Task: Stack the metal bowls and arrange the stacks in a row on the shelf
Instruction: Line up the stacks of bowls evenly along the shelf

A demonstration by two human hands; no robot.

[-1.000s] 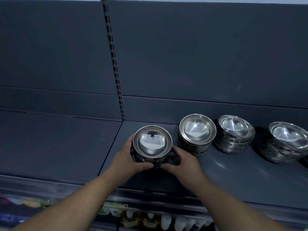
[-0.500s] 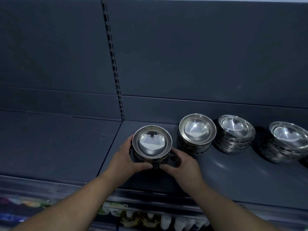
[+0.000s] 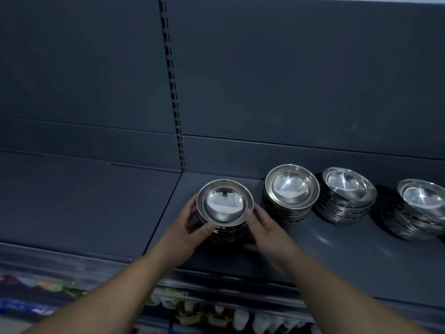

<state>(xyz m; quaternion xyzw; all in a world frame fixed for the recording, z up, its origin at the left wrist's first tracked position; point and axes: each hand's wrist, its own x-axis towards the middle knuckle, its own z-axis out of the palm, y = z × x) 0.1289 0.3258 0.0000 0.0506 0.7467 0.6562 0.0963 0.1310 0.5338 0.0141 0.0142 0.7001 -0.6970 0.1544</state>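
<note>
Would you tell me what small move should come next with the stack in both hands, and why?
Probably slide the held stack slightly back, then let go: left hand and right hand grip it, and it seems forward of the neighbouring stack.

Rightmost stack [image 3: 423, 208] cut by right edge. Lower-shelf goods [image 3: 192, 312] blurred. Sides of held stack [image 3: 225, 206] partly behind fingers [image 3: 207, 229].

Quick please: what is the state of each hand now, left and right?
Left hand: holds the left side of the leftmost bowl stack.
Right hand: holds the right side of the same stack.
</note>
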